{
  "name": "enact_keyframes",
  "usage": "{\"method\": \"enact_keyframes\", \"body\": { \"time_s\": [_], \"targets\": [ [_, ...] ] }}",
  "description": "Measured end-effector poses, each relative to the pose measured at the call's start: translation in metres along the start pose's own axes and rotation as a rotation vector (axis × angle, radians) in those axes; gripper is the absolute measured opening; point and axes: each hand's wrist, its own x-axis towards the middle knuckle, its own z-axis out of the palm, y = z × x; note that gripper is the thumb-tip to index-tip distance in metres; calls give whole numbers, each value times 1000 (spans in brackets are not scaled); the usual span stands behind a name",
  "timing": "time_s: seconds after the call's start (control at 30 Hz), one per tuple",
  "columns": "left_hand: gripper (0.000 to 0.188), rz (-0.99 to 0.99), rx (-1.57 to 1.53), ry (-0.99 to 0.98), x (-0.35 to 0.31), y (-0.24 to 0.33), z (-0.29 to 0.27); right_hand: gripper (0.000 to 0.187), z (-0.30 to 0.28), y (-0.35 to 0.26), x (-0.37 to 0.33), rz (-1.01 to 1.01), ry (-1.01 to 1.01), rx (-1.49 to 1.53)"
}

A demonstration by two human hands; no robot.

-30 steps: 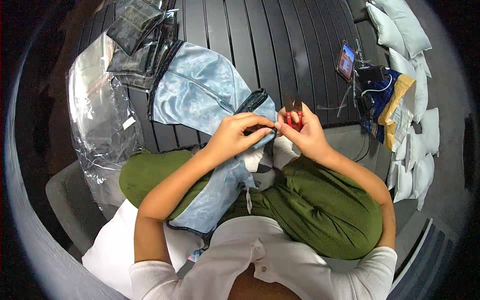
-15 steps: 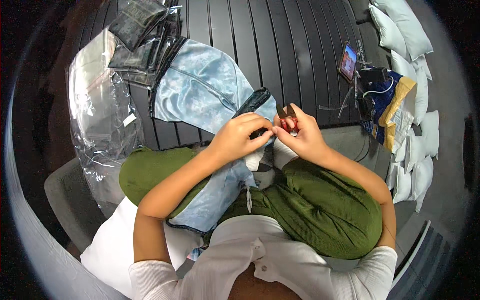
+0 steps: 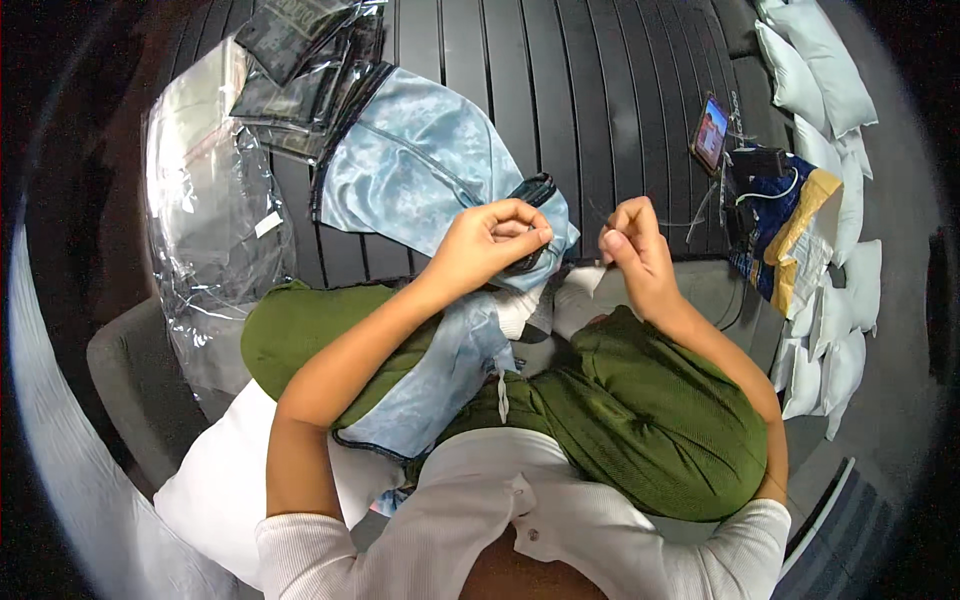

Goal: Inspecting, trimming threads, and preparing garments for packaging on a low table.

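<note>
Left hand: From where I stand, the left hand [image 3: 500, 240] is closed narrow, thumb and forefinger pinched together, gripping the gathered end of the pale blue, shiny patterned cloth with black trim [image 3: 430, 150].
Right hand: The right hand [image 3: 638, 262] is raised just beside it, apart from the cloth, fingers curled and thumb near the forefinger; I cannot tell whether anything thin is caught there.
Blue cloth: It spreads over the black slatted surface [image 3: 600, 120] and narrows toward the left hand.
Lap: A dark-edged length of pale blue fabric [image 3: 425, 385] lies across the olive-green ribbed trousers [image 3: 660, 420]; I can't see whether it joins the cloth.
Plastic: Clear, glossy plastic bags [image 3: 215, 270] lie to the left, beside dark packets in clear wrapping [image 3: 285, 95] that touch the cloth's far edge.
Phone corner: On the right, a phone with a lit screen [image 3: 711, 133] leans near a crumpled blue-and-gold bag [image 3: 790, 235].
Pillows: Beyond that bag, pale pillow-shaped bundles [image 3: 845, 205] sit in a row.
</note>
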Motion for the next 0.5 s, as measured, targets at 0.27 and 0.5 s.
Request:
{"method": "enact_keyframes", "body": {
  "time_s": [0.27,0.5],
  "targets": [
    [12,-151,-122,-61,0,6,0,21,-5,-11,-1,-25,-82,-364],
    [13,-165,-74,-72,3,2,-1,31,-4,-12,-4,-7,-253,-522]
  ]
}}
